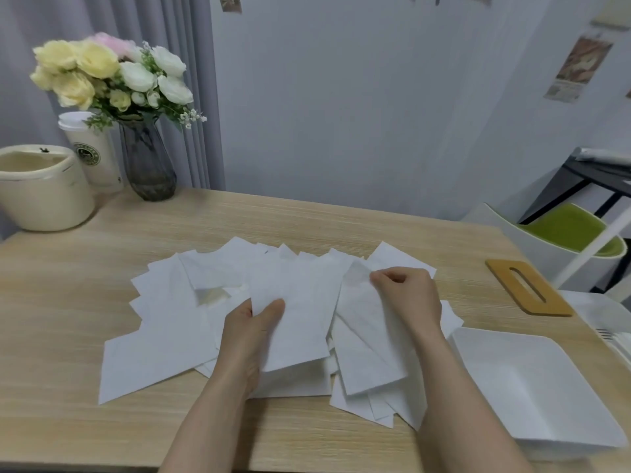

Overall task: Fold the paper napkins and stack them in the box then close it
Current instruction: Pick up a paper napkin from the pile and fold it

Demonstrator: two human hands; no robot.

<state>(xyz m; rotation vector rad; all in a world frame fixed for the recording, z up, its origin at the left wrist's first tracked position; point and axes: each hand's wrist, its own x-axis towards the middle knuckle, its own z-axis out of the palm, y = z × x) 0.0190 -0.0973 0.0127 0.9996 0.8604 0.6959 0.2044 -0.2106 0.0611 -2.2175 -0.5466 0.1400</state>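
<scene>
2 napkins [293,322] pinched: 1 per hand, left hand [251,322], right hand [406,295].

White napkins [177,353], white box [532,380], pale woodgrain table [85,302]

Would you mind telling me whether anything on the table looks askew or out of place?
The napkins lie fanned at odd angles, overlapping, not stacked. The wooden lid sits apart from the white box, which holds no napkins. Both hands pinch sheets.
</scene>
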